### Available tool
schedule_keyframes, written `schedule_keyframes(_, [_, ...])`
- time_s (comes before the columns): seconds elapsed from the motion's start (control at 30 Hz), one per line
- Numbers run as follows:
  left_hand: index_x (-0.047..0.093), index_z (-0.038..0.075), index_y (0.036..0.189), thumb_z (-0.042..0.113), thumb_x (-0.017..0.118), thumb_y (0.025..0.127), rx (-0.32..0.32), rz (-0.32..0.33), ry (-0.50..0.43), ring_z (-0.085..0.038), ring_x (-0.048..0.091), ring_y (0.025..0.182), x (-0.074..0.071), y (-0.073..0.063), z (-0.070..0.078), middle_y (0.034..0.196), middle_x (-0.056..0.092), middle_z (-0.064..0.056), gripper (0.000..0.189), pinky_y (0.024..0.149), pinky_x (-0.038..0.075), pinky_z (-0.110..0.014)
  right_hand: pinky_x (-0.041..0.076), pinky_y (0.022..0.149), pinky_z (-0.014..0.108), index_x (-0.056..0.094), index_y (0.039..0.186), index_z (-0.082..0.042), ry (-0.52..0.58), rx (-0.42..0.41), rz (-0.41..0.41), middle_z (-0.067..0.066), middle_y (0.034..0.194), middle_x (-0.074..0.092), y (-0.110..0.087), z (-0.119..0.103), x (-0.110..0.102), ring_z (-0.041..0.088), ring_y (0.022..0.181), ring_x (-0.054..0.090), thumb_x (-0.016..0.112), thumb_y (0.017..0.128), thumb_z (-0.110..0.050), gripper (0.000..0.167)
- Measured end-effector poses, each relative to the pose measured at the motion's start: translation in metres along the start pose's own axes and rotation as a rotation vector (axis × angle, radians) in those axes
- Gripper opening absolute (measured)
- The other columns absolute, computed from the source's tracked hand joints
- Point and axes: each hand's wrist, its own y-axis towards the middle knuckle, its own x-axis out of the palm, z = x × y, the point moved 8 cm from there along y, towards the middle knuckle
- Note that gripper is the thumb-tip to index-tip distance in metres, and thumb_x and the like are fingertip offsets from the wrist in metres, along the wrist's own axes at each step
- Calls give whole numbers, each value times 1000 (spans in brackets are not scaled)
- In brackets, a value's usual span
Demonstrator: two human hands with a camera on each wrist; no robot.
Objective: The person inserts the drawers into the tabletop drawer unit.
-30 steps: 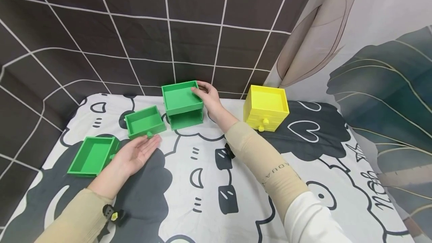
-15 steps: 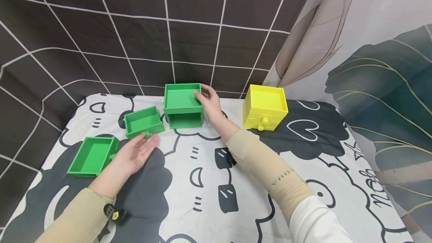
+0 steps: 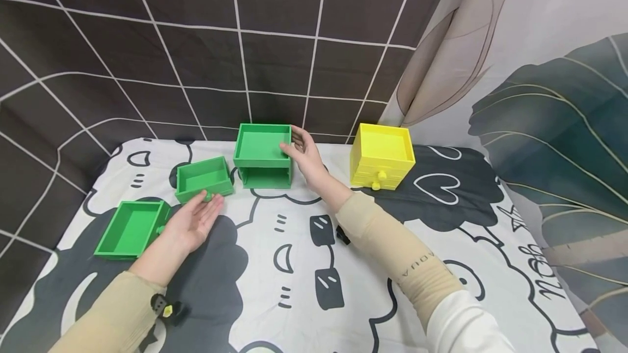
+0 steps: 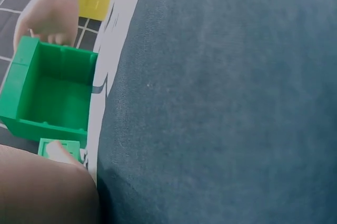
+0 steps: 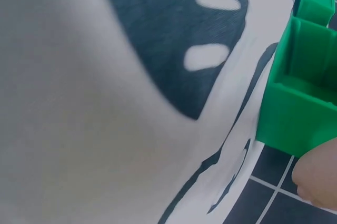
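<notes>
In the head view, my right hand (image 3: 309, 159) grips the right side of a small green drawer cabinet (image 3: 262, 146), thumb at its top rim and fingers behind. Its front compartment gapes without a drawer. To its left lies a green drawer (image 3: 203, 176), open side up, its round knob toward me. My left hand (image 3: 193, 222) lies palm up with straight fingers right at that knob. A second green drawer (image 3: 132, 230) rests farther left, beside my left wrist. In the left wrist view, the cabinet's hollow (image 4: 60, 95) shows above my left thumb (image 4: 58, 153).
A yellow drawer cabinet (image 3: 382, 154) with round knobs stands to the right of my right hand. The table cover (image 3: 265, 309) carries black-and-white cartoon prints. Behind it hangs a dark cloth (image 3: 196, 53) with a white grid, and a leaf-patterned curtain (image 3: 564, 124) is at the right.
My right hand has turned the green cabinet from a slant to face squarely forward. The left hand stays by the drawer's knob, and the head view has shifted slightly.
</notes>
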Motion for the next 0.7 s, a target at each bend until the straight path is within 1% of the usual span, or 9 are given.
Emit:
schedule_keyframes(0.07, [58, 10, 113, 19, 61, 108, 0, 10, 7, -19, 78, 85, -1, 0, 0, 92, 76, -8, 10, 108, 57, -20, 26, 136, 38, 32, 163, 0, -7, -16, -28, 20, 165, 41, -1, 1, -1, 32, 157, 37, 62, 104, -9, 66])
schedule_keyframes(0.13, [59, 10, 112, 18, 61, 108, 1, 13, 9, -19, 78, 85, -3, -1, 1, 92, 76, -8, 10, 107, 57, -20, 26, 136, 39, 31, 163, -1, -7, -29, -49, 20, 165, 40, 0, 2, -2, 33, 157, 37, 62, 104, -9, 67])
schedule_keyframes(0.2, [61, 8, 107, 18, 61, 108, 3, 11, 6, -19, 78, 85, -4, -3, 1, 92, 76, -8, 10, 107, 58, -19, 26, 136, 39, 31, 163, -1, -8, -36, -60, 20, 165, 41, 1, 4, -3, 33, 156, 38, 62, 104, -9, 67])
schedule_keyframes(0.3, [65, 5, 97, 17, 60, 108, 5, -6, -2, -19, 78, 86, -5, -6, 2, 92, 76, -8, 16, 106, 58, -19, 27, 136, 38, 33, 163, 0, 2, -40, -60, 20, 165, 41, 3, 7, -4, 33, 156, 38, 63, 103, -8, 67])
schedule_keyframes(0.4, [66, 5, 93, 17, 60, 108, 6, -21, -7, -19, 77, 87, -6, -10, 3, 94, 75, -8, 20, 106, 58, -19, 28, 136, 39, 34, 162, 0, 9, -45, -55, 21, 164, 43, 4, 8, -5, 34, 156, 39, 64, 103, -7, 66])
schedule_keyframes(0.57, [66, 5, 95, 18, 59, 108, 0, -23, 3, -17, 77, 90, -7, -16, 1, 96, 75, -7, 19, 109, 56, -18, 29, 135, 38, 35, 161, 1, 3, -50, -52, 22, 163, 44, 6, 9, -6, 35, 155, 41, 64, 102, -5, 66])
schedule_keyframes(0.7, [65, 8, 101, 18, 59, 108, 6, -28, 15, -16, 77, 93, -7, -23, -4, 99, 75, -6, 14, 109, 56, -19, 29, 135, 38, 35, 161, 2, 1, -55, -53, 23, 163, 43, 7, 10, -5, 35, 154, 41, 63, 102, -5, 65])
